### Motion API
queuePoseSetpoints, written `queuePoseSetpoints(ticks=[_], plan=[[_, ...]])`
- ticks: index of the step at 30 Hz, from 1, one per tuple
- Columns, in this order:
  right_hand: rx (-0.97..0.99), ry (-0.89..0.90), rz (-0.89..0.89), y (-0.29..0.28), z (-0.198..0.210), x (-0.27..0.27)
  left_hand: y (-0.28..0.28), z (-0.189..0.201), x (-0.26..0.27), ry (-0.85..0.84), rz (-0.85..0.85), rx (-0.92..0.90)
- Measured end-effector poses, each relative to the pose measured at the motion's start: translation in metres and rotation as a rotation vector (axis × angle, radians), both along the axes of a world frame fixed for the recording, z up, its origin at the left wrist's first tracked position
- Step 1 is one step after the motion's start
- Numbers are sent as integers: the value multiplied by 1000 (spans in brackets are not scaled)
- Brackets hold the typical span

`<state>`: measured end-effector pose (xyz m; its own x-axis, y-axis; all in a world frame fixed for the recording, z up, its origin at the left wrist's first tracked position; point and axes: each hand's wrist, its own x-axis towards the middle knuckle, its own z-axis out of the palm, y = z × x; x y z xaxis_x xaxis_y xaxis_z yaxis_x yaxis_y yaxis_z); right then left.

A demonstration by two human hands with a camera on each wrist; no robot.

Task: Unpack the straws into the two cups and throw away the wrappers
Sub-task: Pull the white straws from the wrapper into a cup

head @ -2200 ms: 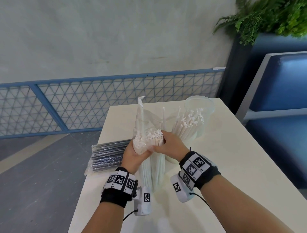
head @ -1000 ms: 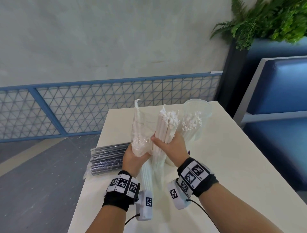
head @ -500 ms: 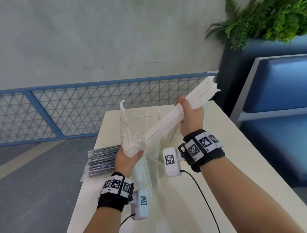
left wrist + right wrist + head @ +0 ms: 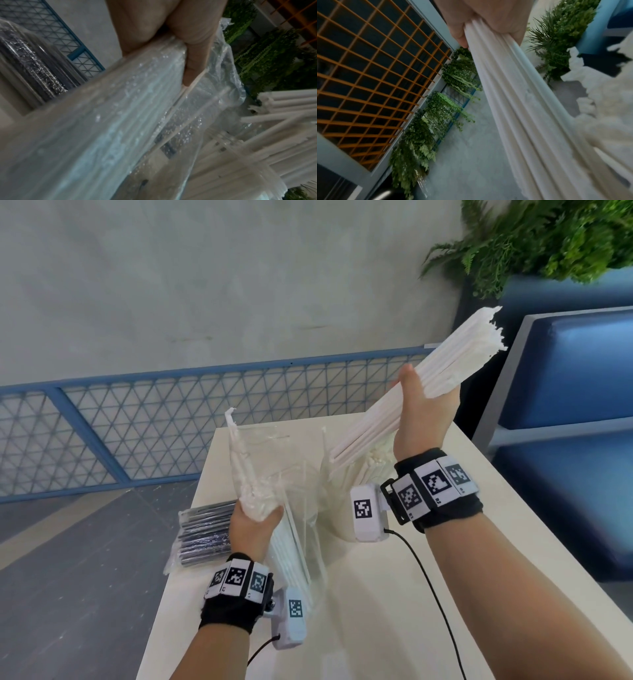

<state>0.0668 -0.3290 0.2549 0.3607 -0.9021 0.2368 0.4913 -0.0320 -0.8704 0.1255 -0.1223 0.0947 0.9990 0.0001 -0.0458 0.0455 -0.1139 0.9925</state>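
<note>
My right hand (image 4: 423, 409) grips a thick bundle of white straws (image 4: 455, 364) and holds it slanted up to the right, its lower ends above the cup. In the right wrist view the bundle of white straws (image 4: 518, 108) runs out from the closed fingers (image 4: 460, 33). My left hand (image 4: 255, 523) grips a clear plastic bag (image 4: 274, 470) that still holds white straws, standing upright on the table. The left wrist view shows the clear plastic bag (image 4: 102, 121) under my thumb (image 4: 192, 65). A cup with white straws (image 4: 370, 467) stands behind my right wrist, mostly hidden.
A sealed pack of dark straws (image 4: 205, 532) lies at the left edge of the cream table (image 4: 394, 594). A blue mesh railing (image 4: 154, 419) runs behind it. A blue bench (image 4: 575, 412) and a green plant (image 4: 548, 237) stand to the right.
My right hand has pulled the bundle of white straws out of the bag and lifted it up and to the right. The left hand keeps its hold on the bag.
</note>
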Motion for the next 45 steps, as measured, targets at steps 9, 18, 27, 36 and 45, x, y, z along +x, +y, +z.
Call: queuePoseSetpoints(ticks=[9, 18, 27, 36, 45], plan=[[-341, 446, 132, 19, -37, 17, -3, 6, -7, -23, -105, 6], [-870, 983, -1, 13, -74, 20, -2, 11, -15, -63, -152, -44], [-569, 577, -102, 19, -106, 2, -3, 3, -8, -23, -163, -94], [-398, 575, 181, 15, -116, 7, -4, -1, -3, -32, -157, -91], [-395, 665, 178, 9, -123, 25, -3, -12, 4, -10, -163, -94]])
